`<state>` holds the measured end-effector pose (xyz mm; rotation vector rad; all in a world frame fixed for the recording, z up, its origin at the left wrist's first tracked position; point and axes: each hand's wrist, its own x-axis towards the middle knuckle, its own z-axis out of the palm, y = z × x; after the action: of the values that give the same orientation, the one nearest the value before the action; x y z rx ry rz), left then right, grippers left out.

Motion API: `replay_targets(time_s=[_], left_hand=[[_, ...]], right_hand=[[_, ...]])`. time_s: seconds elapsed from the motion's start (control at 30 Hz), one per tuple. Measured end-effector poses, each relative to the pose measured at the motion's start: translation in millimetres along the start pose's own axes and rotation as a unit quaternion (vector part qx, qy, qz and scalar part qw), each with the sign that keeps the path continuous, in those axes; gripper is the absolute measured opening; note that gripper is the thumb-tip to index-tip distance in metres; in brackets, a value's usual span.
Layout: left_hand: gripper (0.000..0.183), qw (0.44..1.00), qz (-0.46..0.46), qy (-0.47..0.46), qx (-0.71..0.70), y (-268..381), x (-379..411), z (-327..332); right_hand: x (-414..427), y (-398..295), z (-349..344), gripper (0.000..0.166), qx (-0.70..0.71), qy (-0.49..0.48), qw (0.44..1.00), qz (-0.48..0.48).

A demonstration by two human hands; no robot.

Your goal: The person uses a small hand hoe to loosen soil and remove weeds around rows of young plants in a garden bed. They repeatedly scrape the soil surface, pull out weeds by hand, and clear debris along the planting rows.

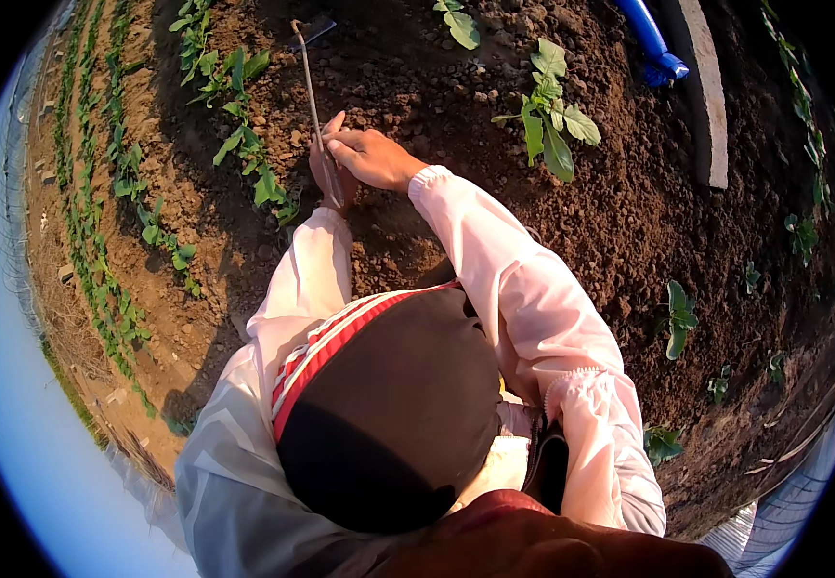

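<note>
A thin metal-necked hand hoe [310, 87] points away from me, its flat blade just above the soil at the top left. My left hand [329, 170] is under the lower part of the hoe, which crosses its palm; most of its fingers are hidden. From the right, my right hand [378, 157] reaches over and grips the shaft between thumb and fingers. Leafy green seedlings [248, 141] grow in a row just left of the hands. A larger leafy plant [551, 119] stands in the loose brown soil to their right.
More seedling rows [125, 173] run along the left. A long grey concrete strip [710, 108] lies at the upper right, beside a blue plastic tube [645, 32]. Small plants [677, 318] dot the soil on the right. Dark fabric with a red-and-white striped edge [388, 404] blocks the lower middle.
</note>
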<state>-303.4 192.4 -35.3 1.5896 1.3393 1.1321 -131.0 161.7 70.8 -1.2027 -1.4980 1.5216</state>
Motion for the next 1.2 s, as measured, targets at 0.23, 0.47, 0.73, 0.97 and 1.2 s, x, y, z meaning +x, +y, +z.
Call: replay_targets(time_s=[0.23, 0.47, 0.73, 0.97, 1.2], left_hand=[[0.033, 0.958, 0.099, -0.032, 0.268, 65, -5, 42], [0.053, 0.978, 0.067, 0.052, 0.191, 34, -3, 37], [0.055, 0.996, -0.07, 0.035, 0.039, 55, -20, 32], [0.028, 0.832, -0.39, 0.081, -0.385, 84, -58, 60], [0.036, 0.843, -0.392, 0.021, -0.367, 136, -72, 81]], right_hand=[[40, 41, -32, 0.038, -0.47, 0.236, 0.843, -0.11], [39, 75, -38, 0.041, -0.45, 0.26, 0.846, -0.117], [2, 69, 7, 0.029, -0.246, 0.353, 0.896, -0.113], [-55, 68, 38, 0.035, 0.001, 0.422, 0.906, -0.005], [-82, 52, 33, 0.034, 0.313, 0.45, 0.835, 0.052]])
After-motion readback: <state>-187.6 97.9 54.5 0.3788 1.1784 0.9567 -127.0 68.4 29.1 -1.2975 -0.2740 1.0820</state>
